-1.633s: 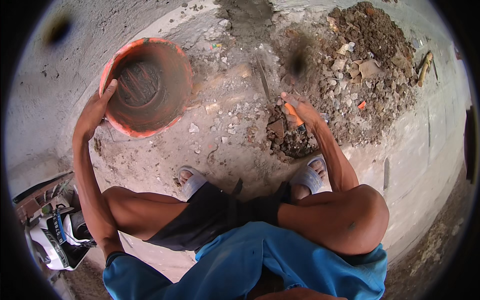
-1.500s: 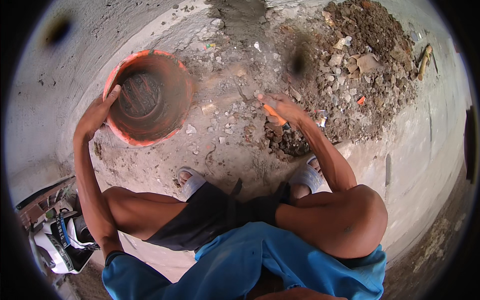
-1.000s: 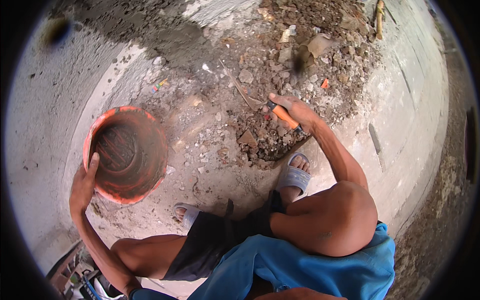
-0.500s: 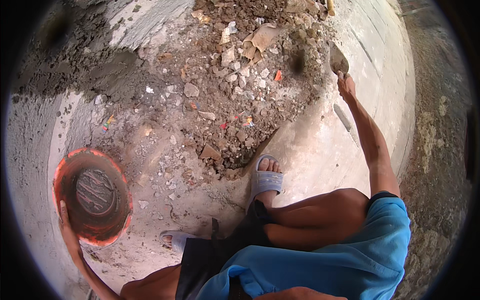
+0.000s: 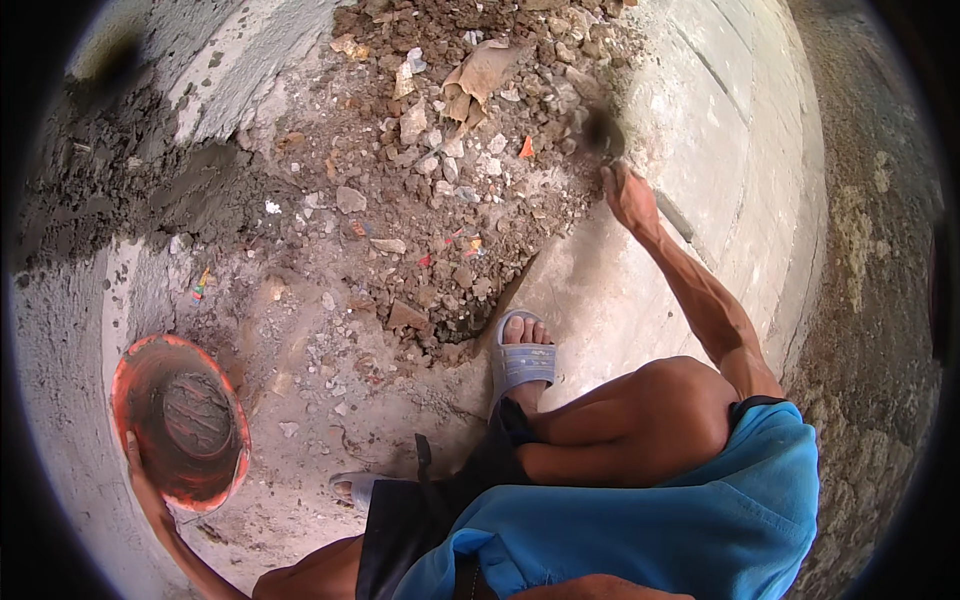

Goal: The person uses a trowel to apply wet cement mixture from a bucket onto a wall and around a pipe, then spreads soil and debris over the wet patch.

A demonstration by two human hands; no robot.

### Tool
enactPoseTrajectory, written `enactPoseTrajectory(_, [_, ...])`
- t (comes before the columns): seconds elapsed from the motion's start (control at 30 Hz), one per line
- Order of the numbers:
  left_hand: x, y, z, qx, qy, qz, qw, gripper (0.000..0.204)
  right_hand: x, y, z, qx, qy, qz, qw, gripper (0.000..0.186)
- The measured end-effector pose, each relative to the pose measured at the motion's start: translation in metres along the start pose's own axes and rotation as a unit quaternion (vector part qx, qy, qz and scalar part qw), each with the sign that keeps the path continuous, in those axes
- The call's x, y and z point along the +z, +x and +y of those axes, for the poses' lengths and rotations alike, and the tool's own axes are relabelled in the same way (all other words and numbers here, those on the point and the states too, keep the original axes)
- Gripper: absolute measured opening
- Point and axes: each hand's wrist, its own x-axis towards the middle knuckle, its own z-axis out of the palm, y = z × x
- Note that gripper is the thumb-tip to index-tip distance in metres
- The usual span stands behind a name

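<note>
An orange bucket (image 5: 243, 440), its inside smeared with grey mortar, tilts at the lower left beside the wall. My left hand (image 5: 139, 470) is closed on its near left rim, with the remaining fingers hidden behind the side. At the upper right, my right hand (image 5: 632, 202) is closed around the handle of a trowel (image 5: 614, 148). The trowel's blade points away from me over the right edge of the rubble heap (image 5: 400, 210). A dark smudge in the picture covers part of the blade.
Wet grey mortar (image 5: 205, 190) spreads along the wall foot at the left. A torn brown paper piece (image 5: 480, 75) lies among stones on the heap. Pale concrete slab (image 5: 720, 150) runs along the right. My sandalled foot (image 5: 524, 350) stands by the heap's near edge.
My right hand has swung left and nearer with the trowel, from the pale slab to the rubble's edge. The bucket has tilted further, with my left hand still on its rim.
</note>
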Motion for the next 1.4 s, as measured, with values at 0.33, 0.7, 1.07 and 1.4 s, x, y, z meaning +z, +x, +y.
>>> enactPoseTrajectory(0.33, [0.007,-0.024,0.007,-0.011,0.044,-0.032,0.998,0.074,-0.029,-0.069,0.024,0.126,0.033,0.021,0.991,0.042])
enactPoseTrajectory(0.7, [0.005,-0.028,-0.003,0.016,0.065,-0.007,0.998,0.075,-0.011,-0.138,-0.106,-0.118,0.073,-0.058,0.989,0.033])
enactPoseTrajectory(1.07, [0.006,-0.032,0.001,0.03,0.076,-0.005,0.997,0.073,0.029,-0.06,-0.054,-0.126,0.035,-0.017,0.991,0.032])
enactPoseTrajectory(1.4, [0.016,-0.032,0.017,0.022,0.092,-0.006,0.996,0.076,0.039,-0.166,-0.141,-0.197,0.072,-0.166,0.964,0.038])
